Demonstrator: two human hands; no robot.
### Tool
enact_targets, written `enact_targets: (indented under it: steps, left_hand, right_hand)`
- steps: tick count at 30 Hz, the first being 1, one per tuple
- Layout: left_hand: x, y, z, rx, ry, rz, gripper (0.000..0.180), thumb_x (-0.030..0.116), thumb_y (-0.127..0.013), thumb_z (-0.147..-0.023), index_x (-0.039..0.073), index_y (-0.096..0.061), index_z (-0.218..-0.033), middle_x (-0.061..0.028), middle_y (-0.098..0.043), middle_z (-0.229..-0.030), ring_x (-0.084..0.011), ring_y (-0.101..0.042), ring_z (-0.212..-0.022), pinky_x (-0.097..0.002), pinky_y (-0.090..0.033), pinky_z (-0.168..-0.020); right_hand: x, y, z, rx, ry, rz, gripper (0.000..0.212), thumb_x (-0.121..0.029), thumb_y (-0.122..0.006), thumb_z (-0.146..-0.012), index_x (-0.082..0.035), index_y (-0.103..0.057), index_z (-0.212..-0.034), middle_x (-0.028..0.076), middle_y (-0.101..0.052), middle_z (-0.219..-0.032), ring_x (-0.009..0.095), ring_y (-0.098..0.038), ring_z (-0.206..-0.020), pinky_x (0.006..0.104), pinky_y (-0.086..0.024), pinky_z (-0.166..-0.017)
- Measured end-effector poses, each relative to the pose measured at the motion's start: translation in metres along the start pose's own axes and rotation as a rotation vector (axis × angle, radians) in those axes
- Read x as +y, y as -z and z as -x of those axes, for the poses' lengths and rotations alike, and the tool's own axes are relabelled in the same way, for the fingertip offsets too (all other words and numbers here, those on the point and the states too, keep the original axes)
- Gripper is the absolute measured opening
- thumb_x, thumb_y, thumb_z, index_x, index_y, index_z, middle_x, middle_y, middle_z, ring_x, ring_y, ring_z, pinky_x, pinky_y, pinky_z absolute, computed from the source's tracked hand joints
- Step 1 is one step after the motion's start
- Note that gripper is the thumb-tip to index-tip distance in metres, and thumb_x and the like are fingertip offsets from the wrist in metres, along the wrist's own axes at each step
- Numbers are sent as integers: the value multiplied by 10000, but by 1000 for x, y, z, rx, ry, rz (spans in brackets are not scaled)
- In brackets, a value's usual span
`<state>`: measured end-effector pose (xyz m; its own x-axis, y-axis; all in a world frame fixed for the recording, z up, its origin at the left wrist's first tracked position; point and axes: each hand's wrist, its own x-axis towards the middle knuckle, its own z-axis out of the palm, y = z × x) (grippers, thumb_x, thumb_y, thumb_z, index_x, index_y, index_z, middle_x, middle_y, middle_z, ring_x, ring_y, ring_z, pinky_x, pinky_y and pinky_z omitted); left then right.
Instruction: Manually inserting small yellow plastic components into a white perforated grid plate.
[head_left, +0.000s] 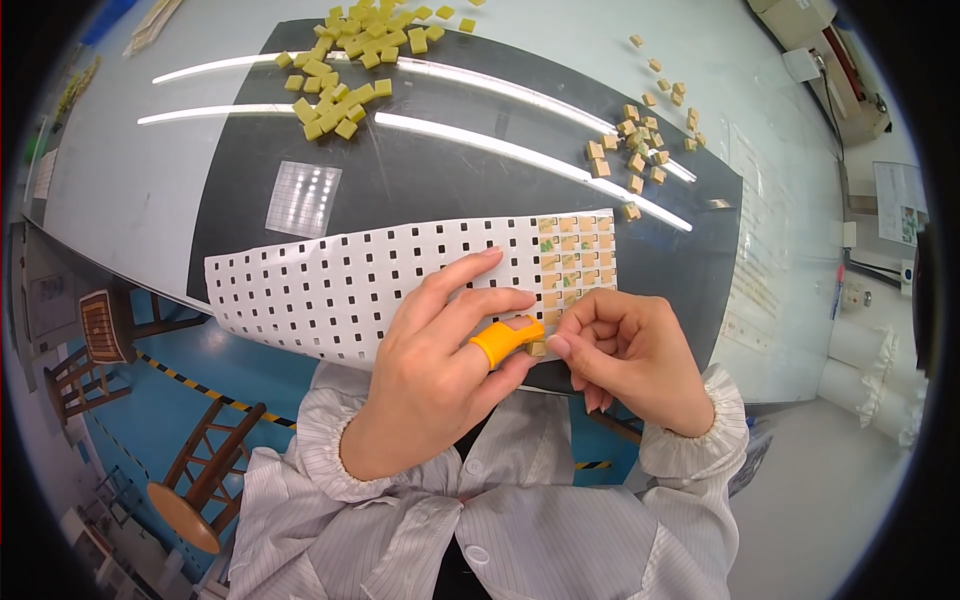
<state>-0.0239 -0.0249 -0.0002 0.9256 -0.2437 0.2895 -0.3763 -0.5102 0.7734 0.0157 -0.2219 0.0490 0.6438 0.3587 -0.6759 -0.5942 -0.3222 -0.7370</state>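
A long white sheet (330, 280) dotted with small black squares lies across a dark mat (430, 175). Its right end carries several small tan square pieces (578, 255) stuck in rows. My left hand (440, 370) rests flat on the sheet, with an orange finger cot (505, 338) on the thumb. My right hand (625, 355) is beside it, fingers curled. Between the left thumb and the right fingertips sits one small tan piece (538, 348) at the sheet's near edge.
A heap of yellow-green square pieces (350, 70) lies at the far side of the mat. Loose tan pieces (640, 135) are scattered at the far right. A small clear gridded sheet (303, 198) lies on the mat. Wooden stools (200, 480) stand on the blue floor at left.
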Motion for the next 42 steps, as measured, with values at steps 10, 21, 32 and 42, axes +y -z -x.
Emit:
enact_targets:
  steps: [10, 21, 32, 42]
  left_hand:
    - [-1, -1, 1, 9, -4, -2, 277, 24, -802, -640, 34, -732, -909, -44, -683, -1080, -336, -553, -1211, -431, -481, -970]
    - [-2, -2, 1, 24, -11, -5, 278, 26, -802, -636, 33, -739, -906, -46, -685, -1075, -344, -555, -1207, -441, -482, -966]
    - [-2, 0, 0, 7, -15, 3, 292, 9, -801, -622, 17, -728, -905, -55, -683, -1077, -354, -547, -1212, -438, -484, -960]
    - [-2, -1, 0, 21, -38, -2, 282, 30, -802, -631, 3, -710, -897, -49, -673, -1075, -332, -555, -1203, -420, -486, -942]
  right_hand:
    - [-1, -3, 0, 23, -8, 6, 166, -131, -696, -906, 0, -597, -882, 2, -598, -658, 30, -542, -519, 175, -435, -434]
    - [0, -10, -3, 69, 132, 284, 158, -78, -698, -895, -6, -557, -886, -1, -605, -680, 17, -513, -523, 172, -411, -435]
    - [5, -5, 2, 128, 557, 522, 137, -31, -746, -833, -20, -651, -932, 16, -630, -804, 30, -553, -632, 196, -429, -530]
    - [7, -2, 1, 161, 413, 434, 120, -14, -744, -823, 8, -680, -922, 46, -625, -851, 61, -582, -684, 196, -460, -589]
